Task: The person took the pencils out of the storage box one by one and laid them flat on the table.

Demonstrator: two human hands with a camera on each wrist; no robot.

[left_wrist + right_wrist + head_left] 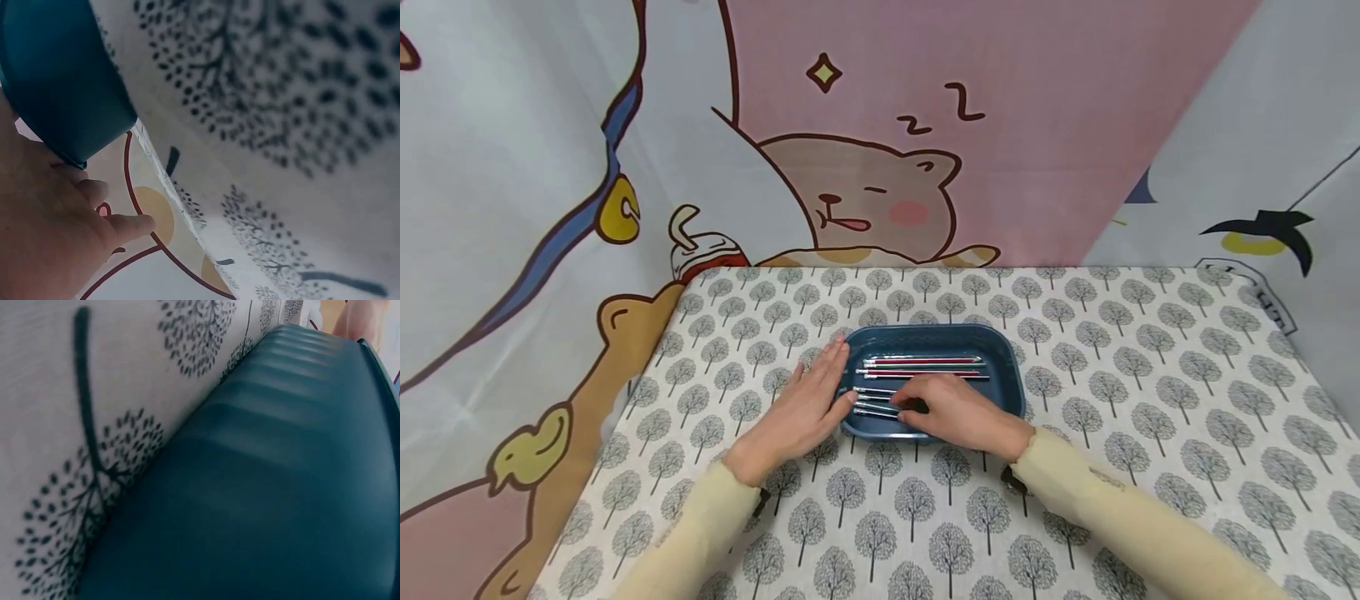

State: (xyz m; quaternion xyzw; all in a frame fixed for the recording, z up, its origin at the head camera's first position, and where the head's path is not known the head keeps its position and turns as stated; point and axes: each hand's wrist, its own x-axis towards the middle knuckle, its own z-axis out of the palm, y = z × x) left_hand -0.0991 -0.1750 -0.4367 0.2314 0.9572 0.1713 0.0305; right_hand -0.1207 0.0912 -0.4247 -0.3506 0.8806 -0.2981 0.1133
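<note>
A dark blue plastic basket (pixel 1011 367) sits on the patterned cloth in the head view. Inside it lie several pencils (pixel 925 361) in two groups, roughly parallel, with their capped ends to the left. My left hand (pixel 801 408) rests against the basket's left end, fingers extended along the rim. Over the nearer group, my right hand (pixel 955 408) reaches in with curled fingers, thumb and forefinger pinching at a pencil (pixel 874 413). That hand hides the right ends of the nearer pencils. The right wrist view shows mostly the basket's outer wall (pixel 269 469), not the fingertips.
A white tablecloth (pixel 1150 517) printed with grey trees covers the table. Behind its far edge hangs a cartoon curtain (pixel 1037 125), with more printed fabric on the left and right sides.
</note>
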